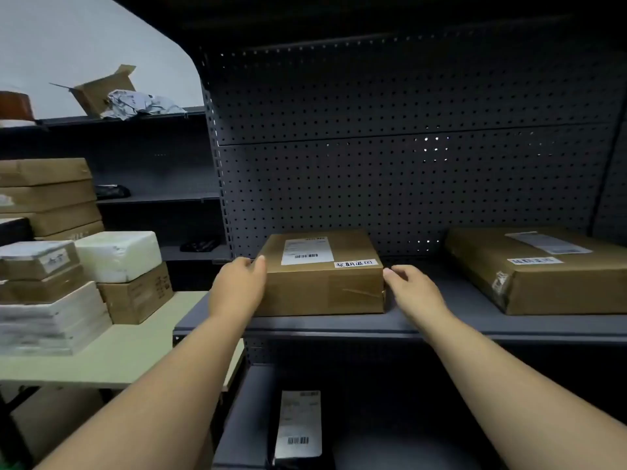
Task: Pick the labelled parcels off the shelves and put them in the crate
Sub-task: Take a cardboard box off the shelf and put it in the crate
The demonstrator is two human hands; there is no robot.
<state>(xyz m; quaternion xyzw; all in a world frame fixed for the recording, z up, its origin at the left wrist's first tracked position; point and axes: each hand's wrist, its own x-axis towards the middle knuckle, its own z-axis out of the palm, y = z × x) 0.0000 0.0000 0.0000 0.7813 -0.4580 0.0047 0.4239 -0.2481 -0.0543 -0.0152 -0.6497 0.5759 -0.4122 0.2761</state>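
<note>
Cardboard parcel (322, 273) sits mid-shelf (424, 325), twelve o'clock from the person. Left hand (239, 286) presses flat at its nine o'clock side; right hand (412, 286) hovers spread at three o'clock. Stiff, probably light: clamp opposite sides.

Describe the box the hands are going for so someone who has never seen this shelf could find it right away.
Find the dark pegboard shelf at chest height. Two brown boxes sit on it; take the smaller box, toward its left end, between the left hand and right hand. Unlike the bigger box on the right, it carries a white barcode label on top.
</note>
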